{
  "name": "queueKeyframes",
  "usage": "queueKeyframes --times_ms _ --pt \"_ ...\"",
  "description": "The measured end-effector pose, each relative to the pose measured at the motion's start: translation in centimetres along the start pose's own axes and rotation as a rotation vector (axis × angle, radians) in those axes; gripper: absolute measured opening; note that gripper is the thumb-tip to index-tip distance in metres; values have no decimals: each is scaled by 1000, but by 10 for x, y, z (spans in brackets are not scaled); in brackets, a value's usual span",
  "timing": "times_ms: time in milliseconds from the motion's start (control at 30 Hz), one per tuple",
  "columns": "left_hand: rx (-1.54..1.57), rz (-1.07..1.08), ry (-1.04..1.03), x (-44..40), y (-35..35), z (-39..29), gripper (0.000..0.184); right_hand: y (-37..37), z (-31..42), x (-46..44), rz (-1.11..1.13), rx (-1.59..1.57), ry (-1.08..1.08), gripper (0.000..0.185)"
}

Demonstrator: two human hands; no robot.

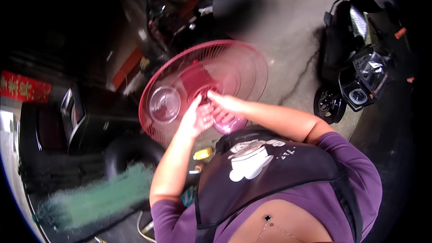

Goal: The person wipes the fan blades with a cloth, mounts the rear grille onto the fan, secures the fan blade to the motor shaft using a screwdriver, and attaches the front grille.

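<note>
A large round red-pink tray-like thing with a slatted rim (207, 43) is in front of me. Both my hands are over its near part, turned toward each other. The fingers of my left hand (197, 119) are stretched out, slightly blurred. My right hand (226, 107) has its thumb and fingers apart, close beside the left. I make out nothing held in either one. A shiny pink rounded thing (230, 126) is just below my right fingers. To the left, a clear round plastic container (164, 105) rests on the slatted thing. A darker red flat piece (198, 78) lies behind my hands.
A black scooter-like vehicle (355, 81) stands on the concrete floor (292, 63) at right. Near my apron (270, 171) is a small yellow thing (203, 153). To the left are a black tyre-like ring (119, 153), a green worn surface (99, 198) and a red banner (24, 87).
</note>
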State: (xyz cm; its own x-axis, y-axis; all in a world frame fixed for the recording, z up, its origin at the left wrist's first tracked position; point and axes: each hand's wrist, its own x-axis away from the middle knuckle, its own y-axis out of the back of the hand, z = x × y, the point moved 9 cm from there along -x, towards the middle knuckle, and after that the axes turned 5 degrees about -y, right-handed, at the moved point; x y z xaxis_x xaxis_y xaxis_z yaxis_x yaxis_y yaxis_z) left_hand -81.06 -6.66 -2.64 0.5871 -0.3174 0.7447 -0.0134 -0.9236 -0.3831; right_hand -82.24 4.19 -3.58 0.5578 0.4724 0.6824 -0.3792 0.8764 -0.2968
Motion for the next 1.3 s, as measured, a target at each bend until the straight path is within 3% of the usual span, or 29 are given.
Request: queueKeyframes --times_ms 67,100,133,200,233,267,300,333,400,467,600,733,833,933,967,1067,1200,1300 --pt "-83 41 -89 21 -6 1 65 6 -8 24 99 155 50 77" --pt "-47 -3 -126 37 -14 1 57 9 -8 44 152 283 143 69" --pt "-128 -18 -235 32 10 12 50 14 -8 69 203 415 237 60" --pt "-418 -38 -411 42 40 32 43 38 -20 113 256 486 226 47" --pt "-439 -4 -508 56 37 39 31 49 -8 144 210 510 215 39" --pt "-378 192 -577 40 56 70 14 54 11 180 165 528 199 32" --pt "-249 297 -479 34 58 98 21 47 49 217 108 594 410 26" --pt "-242 278 -451 50 41 110 38 37 84 258 43 653 610 21" --pt "-234 294 -106 40 52 145 38 -22 159 348 -224 952 1168 21" --pt "-344 355 -4 35 48 156 37 -68 180 397 -408 1151 1506 22" --pt "-554 481 42 13 24 167 36 -66 175 425 -664 1321 1758 24" --pt "-676 484 -50 -33 -27 180 35 9 178 451 -815 1330 1857 27" --pt "-723 349 -205 -83 -75 197 34 95 183 473 -898 1280 1893 29" --pt "-636 -29 -385 -105 -113 203 34 188 204 472 -908 1157 1843 31" --pt "-474 -194 -484 -103 -127 203 22 217 210 459 -900 1109 1779 32" --pt "-271 -372 -522 -85 -154 212 16 308 206 380 -822 941 1372 34" --pt "-47 -553 -520 -60 -149 253 8 416 105 294 -768 736 785 32" --pt "-327 -798 -486 -32 -135 271 36 450 37 252 -588 591 506 28"
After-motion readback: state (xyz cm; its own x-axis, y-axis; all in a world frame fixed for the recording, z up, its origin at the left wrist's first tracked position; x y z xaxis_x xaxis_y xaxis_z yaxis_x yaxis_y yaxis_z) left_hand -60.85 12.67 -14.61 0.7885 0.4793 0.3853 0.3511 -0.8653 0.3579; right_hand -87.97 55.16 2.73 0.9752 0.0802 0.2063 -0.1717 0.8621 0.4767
